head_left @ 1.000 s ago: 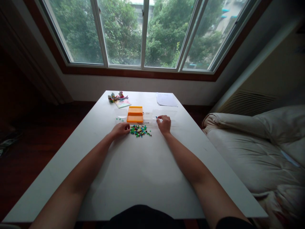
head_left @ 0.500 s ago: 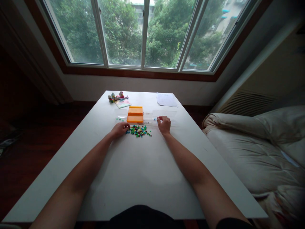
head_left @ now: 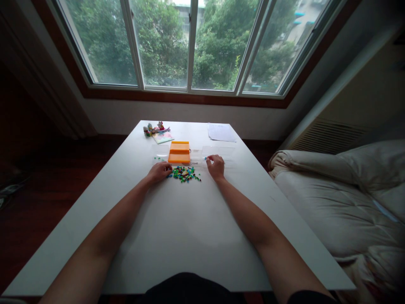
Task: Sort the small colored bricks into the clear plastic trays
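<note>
Dozens of small pieces, mainly green, blue and brown, heaped loosely on the white tabletop. Left hand: curled at the heap's left edge, contents of grip not discernible. Right hand: at the clear tray, just beside blue bits; grip clenched or released, impossible to tell. Beyond the heap: orange tray. Far right: paper sheets.

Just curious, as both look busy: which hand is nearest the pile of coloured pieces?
The left hand, at the left edge of the pile; a gap separates the right hand from it.
</note>
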A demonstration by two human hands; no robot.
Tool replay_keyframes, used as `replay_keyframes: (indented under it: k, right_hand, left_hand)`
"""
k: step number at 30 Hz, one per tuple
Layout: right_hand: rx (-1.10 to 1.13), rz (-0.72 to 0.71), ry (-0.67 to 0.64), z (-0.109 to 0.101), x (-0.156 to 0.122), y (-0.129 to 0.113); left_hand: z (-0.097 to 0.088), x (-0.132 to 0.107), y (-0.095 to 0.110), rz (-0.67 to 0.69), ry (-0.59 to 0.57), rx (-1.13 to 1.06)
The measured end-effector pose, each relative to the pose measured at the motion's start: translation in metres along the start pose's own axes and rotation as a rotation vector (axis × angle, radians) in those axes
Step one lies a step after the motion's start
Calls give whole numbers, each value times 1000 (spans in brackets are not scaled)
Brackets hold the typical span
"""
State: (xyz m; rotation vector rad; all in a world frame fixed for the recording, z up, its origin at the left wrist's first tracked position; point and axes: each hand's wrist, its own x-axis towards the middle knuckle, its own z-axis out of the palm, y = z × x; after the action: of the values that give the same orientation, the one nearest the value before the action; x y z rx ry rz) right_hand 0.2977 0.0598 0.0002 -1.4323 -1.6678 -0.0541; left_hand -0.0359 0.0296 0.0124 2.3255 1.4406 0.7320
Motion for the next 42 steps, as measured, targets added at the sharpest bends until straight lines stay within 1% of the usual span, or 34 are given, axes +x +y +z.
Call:
replay_keyframes:
  k: [6, 12, 16, 21, 24, 28, 30, 35, 42]
  right_hand:
    - [20, -32, -18, 4, -1, 2]
    - [41, -63, -30, 3, -3, -1]
    - [59, -72, -37, 3, -3, -2]
    - [75, -76, -37, 4, -4, -4]
    - [85, -81, -35, 3, -5, -5]
    - [92, -92, -41, 2, -6, -7]
    - [96, -99, -53, 1, -6, -9]
    - [105, -112, -76, 1, -8, -13]
    - [101, -105, -110, -3, -9, -18]
  left_hand:
    - [1, 0, -1, 10, 23, -18]
    - [3, -1, 0, 96, 52, -4]
    - [5, -1, -1, 98, 38, 34]
    - [5, -1, -1, 85, 45, 26]
    - [6, -1, 1, 92, 74, 15]
    - [5, 0, 3, 101, 151, -34]
    - [3, 1, 3, 59, 187, -81]
    - [1, 2, -3, -101, 293, -193]
    - [2, 5, -18, -285, 508, -485]
